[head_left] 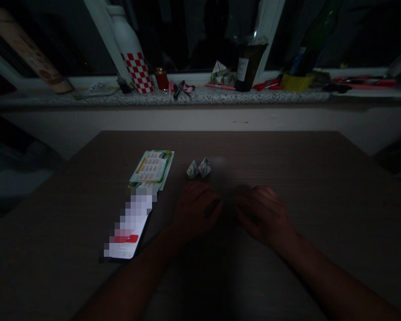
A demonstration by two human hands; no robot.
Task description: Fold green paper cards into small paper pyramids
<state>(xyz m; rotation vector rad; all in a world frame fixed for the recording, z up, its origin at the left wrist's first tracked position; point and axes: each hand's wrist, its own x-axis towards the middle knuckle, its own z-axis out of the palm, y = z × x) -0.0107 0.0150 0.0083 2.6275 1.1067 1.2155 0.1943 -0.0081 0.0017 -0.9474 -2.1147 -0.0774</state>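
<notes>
Two small folded-paper pieces [198, 168], printed and pointed at the top, stand side by side on the table, just beyond my left hand [198, 207]. That hand rests on the tabletop with its fingers curled in toward the thumb, and I see nothing in it. My right hand [262, 214] lies a short gap to the right, its fingers also curled and pressed together, with no object visible in them. Dim light blurs the fingertips of both hands. Left of my left hand are a lit phone [130, 234] and a stack of printed calendar cards [152, 167].
The brown table [304, 165] ends at a wall below a stone windowsill [194, 96]. On the sill stand a checkered white bottle [137, 67], a small red jar [161, 79], a dark cup [249, 64], a green bottle [317, 40] and several loose items.
</notes>
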